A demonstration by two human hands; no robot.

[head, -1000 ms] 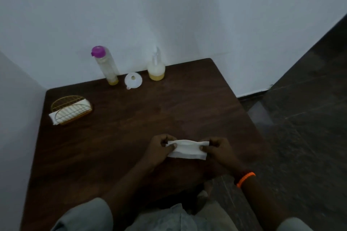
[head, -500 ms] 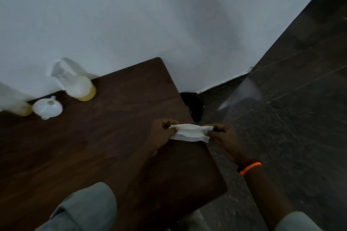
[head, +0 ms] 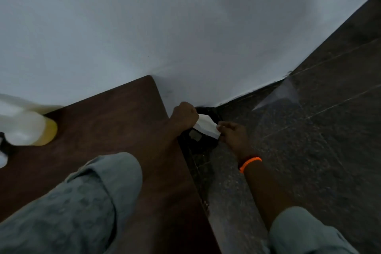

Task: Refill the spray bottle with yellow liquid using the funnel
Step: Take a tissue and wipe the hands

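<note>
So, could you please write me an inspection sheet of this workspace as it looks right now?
Surface: dark brown wooden table, only its right part in view.
Job's things: blurred translucent plastic bottle with yellow liquid at its base, at the left edge; funnel not identifiable.
Clutter: folded white tissue held over a dark object on the floor.
Hands: left hand and right hand each pinch one end of the tissue, beyond the table edge.
Cables: nothing seen.
Surroundings: white wall, dark speckled stone floor.
</note>
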